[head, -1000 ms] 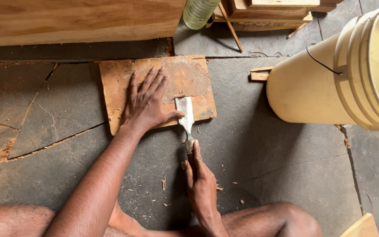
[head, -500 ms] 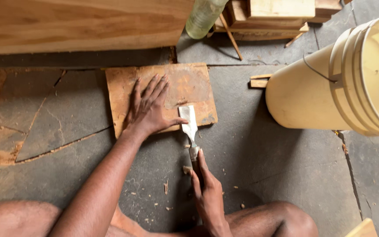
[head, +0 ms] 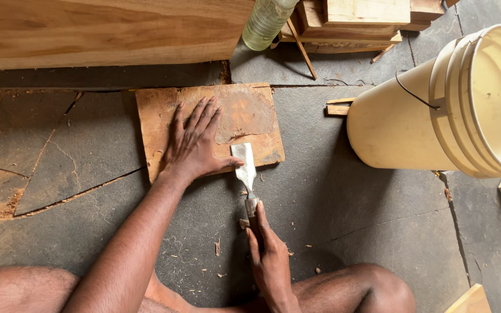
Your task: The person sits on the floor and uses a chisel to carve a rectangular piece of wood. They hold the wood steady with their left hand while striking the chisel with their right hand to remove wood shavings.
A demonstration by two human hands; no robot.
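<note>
A flat brown stone slab [head: 250, 110] lay on the dark floor [head: 349, 197]. The left hand [head: 195, 142] pressed on the slab, fingers spread flat, grasping nothing. The right hand [head: 271, 261], just below the slab, had its fingers closed around a chisel [head: 246, 168], its blade resting on the slab's lower edge. A cream bucket [head: 436, 110] lay right of the slab.

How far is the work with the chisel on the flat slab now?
Done: the chisel blade lies flat on the brownish slab. In hand: the right hand grips the handle, and the left hand presses the slab down, thumb at the blade. Left: whether the edge is finished cannot be seen.
</note>
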